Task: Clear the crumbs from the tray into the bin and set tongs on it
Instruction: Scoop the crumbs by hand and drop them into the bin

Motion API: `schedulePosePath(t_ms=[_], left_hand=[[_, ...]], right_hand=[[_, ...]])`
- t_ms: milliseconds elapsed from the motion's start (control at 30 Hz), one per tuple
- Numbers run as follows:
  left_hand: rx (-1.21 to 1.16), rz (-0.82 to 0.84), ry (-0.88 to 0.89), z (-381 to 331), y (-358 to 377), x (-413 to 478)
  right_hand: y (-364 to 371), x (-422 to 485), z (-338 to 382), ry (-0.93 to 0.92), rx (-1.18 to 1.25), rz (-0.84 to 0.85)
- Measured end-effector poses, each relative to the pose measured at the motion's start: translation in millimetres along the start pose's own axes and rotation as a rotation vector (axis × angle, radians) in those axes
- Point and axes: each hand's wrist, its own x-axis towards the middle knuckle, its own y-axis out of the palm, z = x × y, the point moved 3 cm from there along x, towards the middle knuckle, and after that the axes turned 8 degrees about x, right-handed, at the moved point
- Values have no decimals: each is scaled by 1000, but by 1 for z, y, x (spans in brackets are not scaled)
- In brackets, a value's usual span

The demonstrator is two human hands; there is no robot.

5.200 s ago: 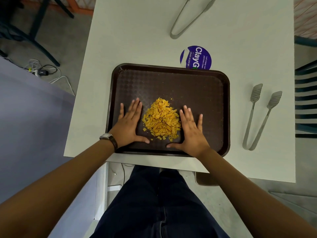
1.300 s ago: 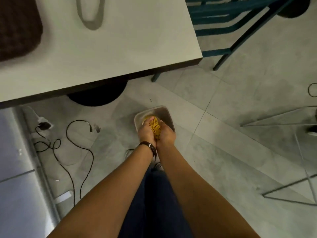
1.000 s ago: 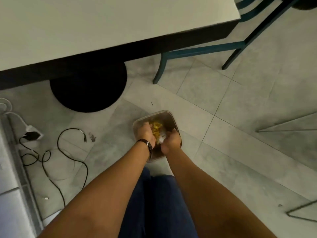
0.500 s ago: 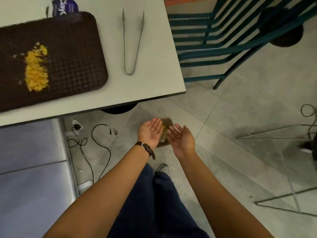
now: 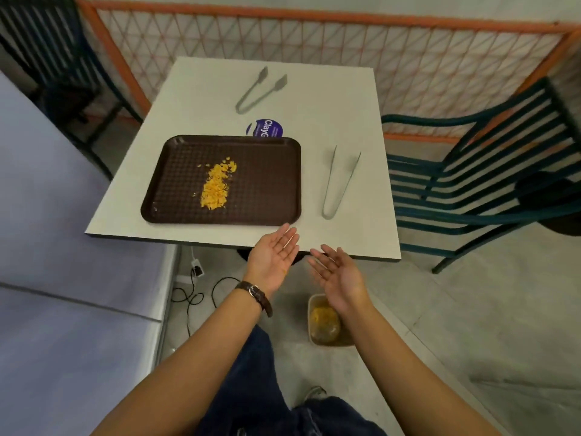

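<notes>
Below the table's near edge, left hand [image 5: 274,257] and right hand [image 5: 341,276] hover empty, fingers spread; crumbs [image 5: 216,185] remain on the tray [image 5: 270,184] at 10 o'clock, and careless scooping could spill them short of the bin [image 5: 323,320].

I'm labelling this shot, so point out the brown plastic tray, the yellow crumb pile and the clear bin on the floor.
Brown plastic tray [image 5: 270,184], head view, bare textured floor right of the crumbs.
Yellow crumb pile [image 5: 215,187], head view, middle of the heap.
Clear bin on the floor [image 5: 314,305], head view, near-left rim.
</notes>
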Motion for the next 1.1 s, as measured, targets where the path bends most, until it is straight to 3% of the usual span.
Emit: schedulePosePath(t_ms=[433,667,933,1100], left_hand=[[68,-81,34,-187,-85,77],[97,-105,15,-241,-110,121],[118,-148,-15,-255,-131,160],[124,-205,-7,-261,-144,171]], right_hand=[[197,115,-51,0,-26,29],[246,158,-70,-33,-71,-18],[259,196,-66,-143,-361,-96],[257,232,-54,-346,-749,-84]])
